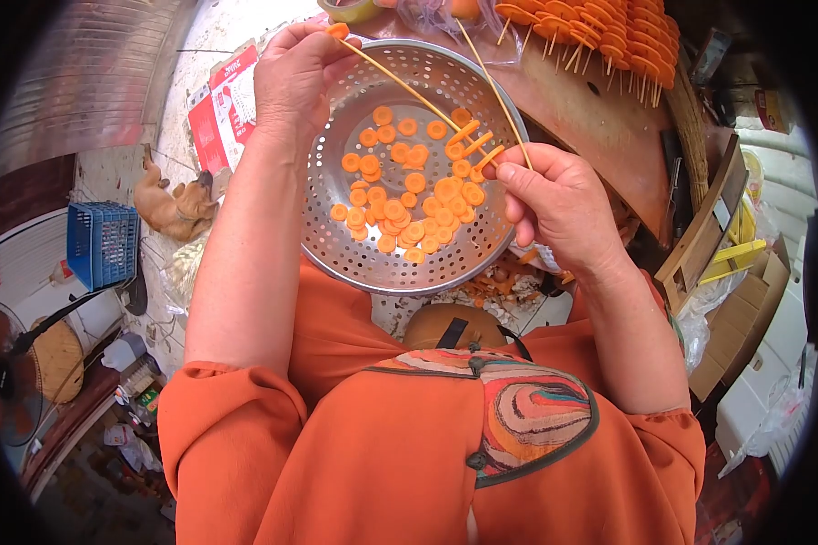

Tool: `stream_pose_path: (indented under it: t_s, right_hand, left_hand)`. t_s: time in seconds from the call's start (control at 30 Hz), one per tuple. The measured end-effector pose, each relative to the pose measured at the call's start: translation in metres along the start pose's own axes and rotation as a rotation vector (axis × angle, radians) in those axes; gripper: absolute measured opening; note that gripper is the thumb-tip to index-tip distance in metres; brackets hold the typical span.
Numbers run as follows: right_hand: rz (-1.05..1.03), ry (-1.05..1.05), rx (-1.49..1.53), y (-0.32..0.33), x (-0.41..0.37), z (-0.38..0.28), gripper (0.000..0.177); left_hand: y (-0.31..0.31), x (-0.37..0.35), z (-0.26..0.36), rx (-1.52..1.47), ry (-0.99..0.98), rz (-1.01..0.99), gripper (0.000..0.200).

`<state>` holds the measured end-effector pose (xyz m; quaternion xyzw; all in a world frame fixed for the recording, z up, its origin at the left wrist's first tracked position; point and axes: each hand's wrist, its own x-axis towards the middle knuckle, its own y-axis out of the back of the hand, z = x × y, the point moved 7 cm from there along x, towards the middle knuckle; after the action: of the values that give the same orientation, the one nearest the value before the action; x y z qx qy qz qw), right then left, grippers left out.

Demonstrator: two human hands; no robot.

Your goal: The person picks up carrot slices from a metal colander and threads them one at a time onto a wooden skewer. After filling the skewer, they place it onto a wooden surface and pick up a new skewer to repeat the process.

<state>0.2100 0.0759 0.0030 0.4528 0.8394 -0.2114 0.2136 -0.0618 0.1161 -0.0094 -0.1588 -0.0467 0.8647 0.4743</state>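
A perforated metal colander (327, 222) holds many round orange carrot slices (394, 211). Over its upper left rim, my left hand (293, 80) pinches a thin wooden skewer (400, 84) near an orange slice at its end. That skewer slants down to the right and carries several slices (468, 136) near its lower end. My right hand (554, 195), at the right rim, has thumb and fingers closed around the slice at that end. A second thin stick (489, 77) rises from my right hand toward the top; its lower end is hidden by the fingers.
Many loaded skewers of orange slices (600, 32) lie on a brown board (609, 136) at the upper right. A dog (174, 202) lies at the left beside a blue crate (103, 243). Carrot scraps (509, 277) lie below the colander. A cardboard box (745, 309) stands at the right.
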Motion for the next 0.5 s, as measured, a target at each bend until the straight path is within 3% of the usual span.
stream_pose_path:
  t_s: [0.17,0.23,0.5]
  right_hand:
    - [0.052,0.019,0.066,0.001,0.0,-0.003,0.015]
    - [0.072,0.034,0.089,0.002,0.001,-0.005,0.015]
    - [0.1,0.049,0.135,0.008,0.002,-0.009,0.018]
  left_hand:
    - [-0.026,-0.02,-0.01,-0.029,0.085,-0.126,0.012]
    - [-0.052,-0.039,-0.023,-0.068,0.183,-0.29,0.009]
    - [-0.08,-0.074,-0.031,-0.022,0.222,-0.331,0.009]
